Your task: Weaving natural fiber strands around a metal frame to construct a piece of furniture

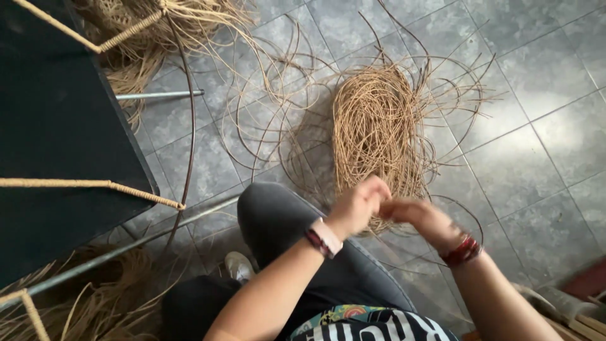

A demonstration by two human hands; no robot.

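Observation:
I look down at a grey tiled floor where a large loose coil of tan rattan strands (379,126) lies in front of my knee. My left hand (356,205), with a watch on its wrist, and my right hand (420,218), with red bangles on its wrist, meet just above the near end of the coil. Both hands are blurred and their fingers are curled together over some strands there. Which strands each hand pinches is hard to tell.
A dark panel (57,139) with a frame wrapped in woven cord (95,185) stands at the left. More loose fibre lies at the top left (145,38) and the bottom left (107,303). A metal rod (158,95) lies on the tiles. My dark-trousered knee (278,215) is raised.

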